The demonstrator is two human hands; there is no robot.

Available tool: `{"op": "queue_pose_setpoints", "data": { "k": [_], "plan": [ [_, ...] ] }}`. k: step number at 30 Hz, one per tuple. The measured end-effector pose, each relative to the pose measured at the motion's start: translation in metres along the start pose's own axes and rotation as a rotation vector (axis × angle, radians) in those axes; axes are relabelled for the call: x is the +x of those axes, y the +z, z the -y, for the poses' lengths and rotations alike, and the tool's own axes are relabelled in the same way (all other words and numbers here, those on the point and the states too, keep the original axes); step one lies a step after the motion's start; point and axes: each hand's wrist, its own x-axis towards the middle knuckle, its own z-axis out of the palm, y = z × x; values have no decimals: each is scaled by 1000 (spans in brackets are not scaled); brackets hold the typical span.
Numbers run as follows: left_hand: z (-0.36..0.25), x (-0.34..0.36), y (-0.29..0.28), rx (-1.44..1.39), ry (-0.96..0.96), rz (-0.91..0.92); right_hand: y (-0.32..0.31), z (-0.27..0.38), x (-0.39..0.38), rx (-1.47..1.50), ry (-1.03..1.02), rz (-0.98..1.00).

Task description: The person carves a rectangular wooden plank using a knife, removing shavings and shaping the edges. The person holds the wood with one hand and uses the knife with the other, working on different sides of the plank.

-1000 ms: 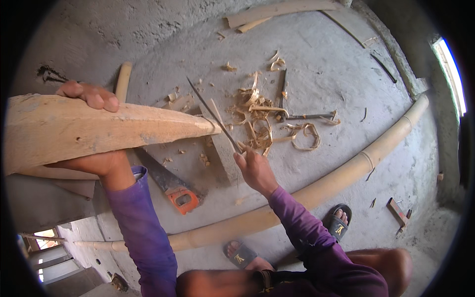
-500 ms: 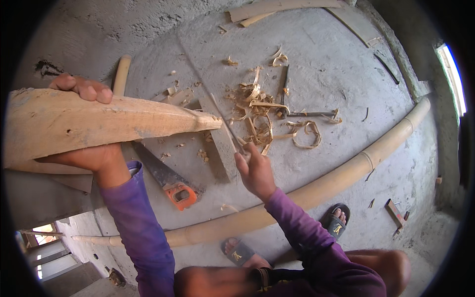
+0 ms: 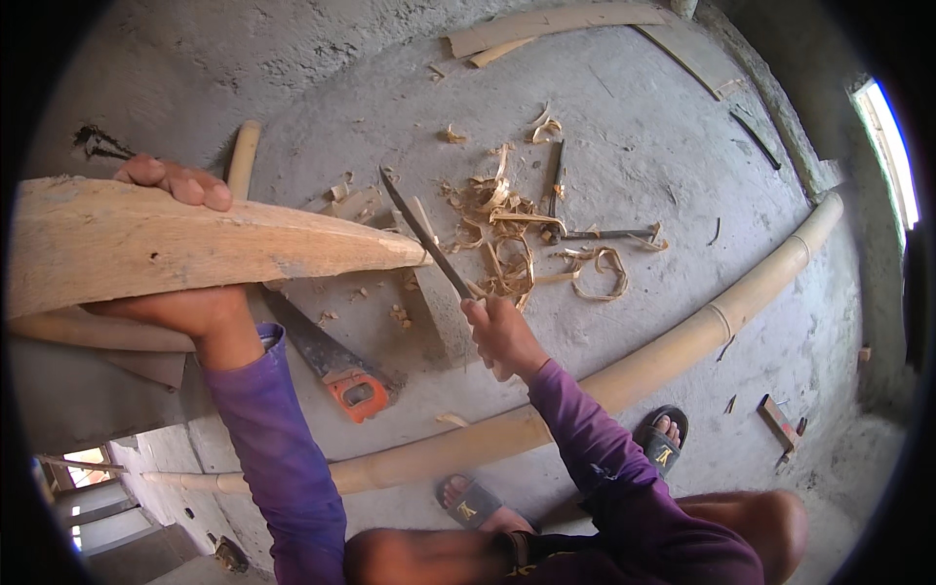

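My left hand [image 3: 180, 182] is closed over the far edge of a long, tapered piece of timber [image 3: 244, 239], and its forearm passes underneath. The timber's narrow, roughly cut end points right. In my right hand [image 3: 505, 333] is a machete [image 3: 429, 237] with a dark, narrow blade slanting up to the left. Its blade crosses beside the timber's tip; whether they touch I cannot tell. The fist hides most of the handle. Below the tip, a grey block [image 3: 444, 317] sits on the floor.
A handsaw [image 3: 317, 339] with an orange handle lies below the timber. Curled shavings [image 3: 507, 229] surround dark metal rods [image 3: 609, 234] beyond my right hand. A long bamboo pole [image 3: 624, 375] crosses the floor before my sandalled feet. Bamboo strips [image 3: 556, 24] lie at the far wall.
The machete blade, blurred and reaching farther up before, has come down beside the timber's tip. My right hand has dropped slightly. The timber and my left hand have shifted a little.
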Motion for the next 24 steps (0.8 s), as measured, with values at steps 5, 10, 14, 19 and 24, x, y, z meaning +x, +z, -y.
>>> {"op": "queue_pose_setpoints", "data": {
  "k": [5, 10, 14, 19, 24],
  "plan": [
    [2, -1, -1, 30, 59, 74, 3, -7, -7, -119, -418, -257],
    [4, -1, -3, -11, 28, 39, 9, -11, -7, -231, -321, -237],
    [3, -2, -2, 5, 6, -33, 8, -17, -4, -208, -323, -220],
    [2, -3, 1, 53, 25, -26, 12, -26, -1, -182, -359, -265],
    [2, -3, 3, 45, 26, -37, 13, -24, 1, -315, -366, -316]
  ]
}}
